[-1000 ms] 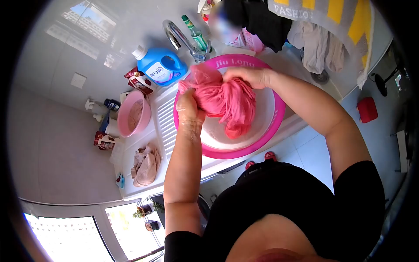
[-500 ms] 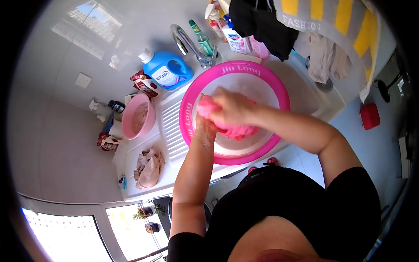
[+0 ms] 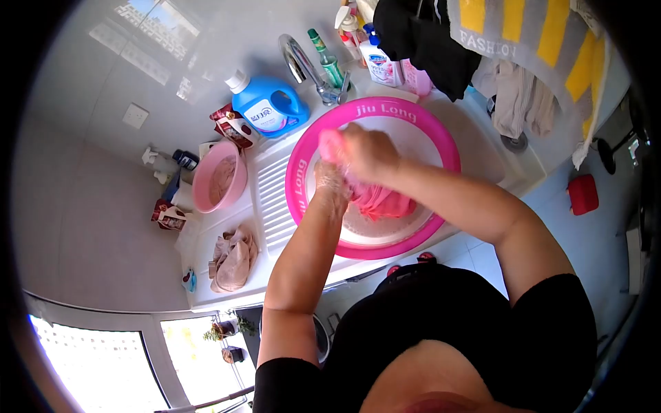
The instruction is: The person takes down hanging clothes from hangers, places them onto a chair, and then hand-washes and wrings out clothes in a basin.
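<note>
A wet pink cloth garment [image 3: 385,202] is bunched up over a large basin with a bright pink rim [image 3: 449,148] lettered "Jiu Long". My left hand [image 3: 332,177] is closed on the cloth at the basin's left side, with wet suds on the wrist. Pressed close against it, my right hand [image 3: 372,154] also grips the cloth and is blurred by motion. A bunch of the pink fabric pokes up between the two hands, while the rest hangs toward the whitish, soapy basin bottom. The fingers are partly hidden by cloth and blur.
Behind the basin stand a chrome faucet [image 3: 322,86], a blue detergent jug [image 3: 268,107] and several bottles. To the left are a small pink tub [image 3: 239,180] with cloth inside and a beige garment [image 3: 235,261] on the ribbed counter. A yellow-grey towel [image 3: 533,31] hangs at upper right.
Both hands have shifted slightly upward with the gripped cloth, and its lower part now hangs more stretched. The view has moved a little.
</note>
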Action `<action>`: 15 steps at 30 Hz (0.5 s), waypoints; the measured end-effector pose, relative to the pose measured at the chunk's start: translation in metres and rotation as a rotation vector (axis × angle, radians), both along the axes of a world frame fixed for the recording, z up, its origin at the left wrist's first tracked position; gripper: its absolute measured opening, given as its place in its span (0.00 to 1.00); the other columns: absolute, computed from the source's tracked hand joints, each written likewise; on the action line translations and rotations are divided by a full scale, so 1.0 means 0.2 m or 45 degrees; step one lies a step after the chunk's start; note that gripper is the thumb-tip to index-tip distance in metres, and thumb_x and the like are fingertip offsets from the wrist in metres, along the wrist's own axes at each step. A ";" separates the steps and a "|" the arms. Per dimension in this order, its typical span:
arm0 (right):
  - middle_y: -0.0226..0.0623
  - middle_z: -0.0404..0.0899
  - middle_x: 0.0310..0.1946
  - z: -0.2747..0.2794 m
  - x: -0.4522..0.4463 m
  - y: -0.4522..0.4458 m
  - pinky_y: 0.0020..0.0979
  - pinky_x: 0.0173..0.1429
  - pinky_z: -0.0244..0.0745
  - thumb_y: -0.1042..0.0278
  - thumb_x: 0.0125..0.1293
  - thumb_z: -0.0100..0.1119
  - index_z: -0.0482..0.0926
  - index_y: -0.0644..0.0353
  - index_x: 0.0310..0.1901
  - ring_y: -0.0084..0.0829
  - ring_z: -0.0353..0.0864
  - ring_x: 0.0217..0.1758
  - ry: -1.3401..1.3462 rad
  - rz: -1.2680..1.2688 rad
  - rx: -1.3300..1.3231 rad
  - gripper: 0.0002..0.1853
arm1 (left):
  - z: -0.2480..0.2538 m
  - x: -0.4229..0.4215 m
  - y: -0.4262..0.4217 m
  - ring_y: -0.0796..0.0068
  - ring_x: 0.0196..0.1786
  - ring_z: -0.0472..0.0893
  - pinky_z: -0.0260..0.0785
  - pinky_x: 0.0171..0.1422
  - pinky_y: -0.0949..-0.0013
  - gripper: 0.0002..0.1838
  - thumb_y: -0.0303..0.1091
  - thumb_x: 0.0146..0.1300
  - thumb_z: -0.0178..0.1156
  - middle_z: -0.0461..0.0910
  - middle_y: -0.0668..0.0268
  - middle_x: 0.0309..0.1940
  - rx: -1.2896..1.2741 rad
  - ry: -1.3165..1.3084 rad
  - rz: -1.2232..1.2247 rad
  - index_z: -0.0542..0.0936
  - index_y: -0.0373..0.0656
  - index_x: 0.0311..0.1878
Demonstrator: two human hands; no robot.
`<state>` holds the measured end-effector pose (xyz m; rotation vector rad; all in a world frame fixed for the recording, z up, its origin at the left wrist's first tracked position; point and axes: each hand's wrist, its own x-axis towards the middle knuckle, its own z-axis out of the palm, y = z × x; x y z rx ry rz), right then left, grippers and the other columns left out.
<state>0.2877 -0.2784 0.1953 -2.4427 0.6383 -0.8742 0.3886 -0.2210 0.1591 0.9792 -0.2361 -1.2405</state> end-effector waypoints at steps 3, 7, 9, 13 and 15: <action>0.54 0.78 0.35 -0.18 0.06 -0.31 0.46 0.43 0.71 0.45 0.65 0.42 0.79 0.60 0.38 0.52 0.78 0.39 -0.026 0.136 0.443 0.24 | 0.25 -0.08 0.01 0.65 0.42 0.79 0.71 0.54 0.59 0.17 0.47 0.68 0.43 0.79 0.60 0.37 0.164 -0.055 0.076 0.75 0.44 0.44; 0.40 0.81 0.32 -0.07 -0.11 -0.43 0.33 0.42 0.71 0.53 0.67 0.46 0.79 0.63 0.41 0.29 0.79 0.36 -0.244 0.107 0.843 0.20 | 0.26 0.10 0.03 0.64 0.50 0.77 0.67 0.60 0.62 0.17 0.42 0.67 0.50 0.77 0.57 0.47 -0.281 -0.120 -0.138 0.74 0.36 0.45; 0.29 0.80 0.34 0.11 -0.25 -0.39 0.26 0.42 0.70 0.58 0.68 0.48 0.80 0.63 0.42 0.18 0.76 0.37 -0.467 0.311 1.024 0.17 | 0.29 0.22 0.06 0.65 0.48 0.77 0.67 0.58 0.63 0.17 0.42 0.67 0.50 0.78 0.58 0.44 -0.198 -0.299 -0.049 0.74 0.36 0.44; 0.32 0.77 0.47 0.29 -0.37 -0.36 0.26 0.56 0.68 0.57 0.69 0.47 0.75 0.62 0.51 0.23 0.76 0.50 -0.697 0.522 1.262 0.19 | 0.34 0.33 0.09 0.70 0.38 0.79 0.72 0.48 0.66 0.17 0.44 0.66 0.51 0.80 0.61 0.36 -0.054 -0.465 -0.063 0.77 0.38 0.40; 0.32 0.76 0.50 0.29 -0.35 -0.37 0.29 0.60 0.65 0.54 0.69 0.46 0.70 0.61 0.57 0.24 0.74 0.54 -0.857 0.617 1.465 0.22 | 0.39 0.29 0.12 0.72 0.37 0.80 0.73 0.44 0.69 0.18 0.45 0.65 0.53 0.80 0.62 0.34 -0.053 -0.534 -0.081 0.77 0.38 0.39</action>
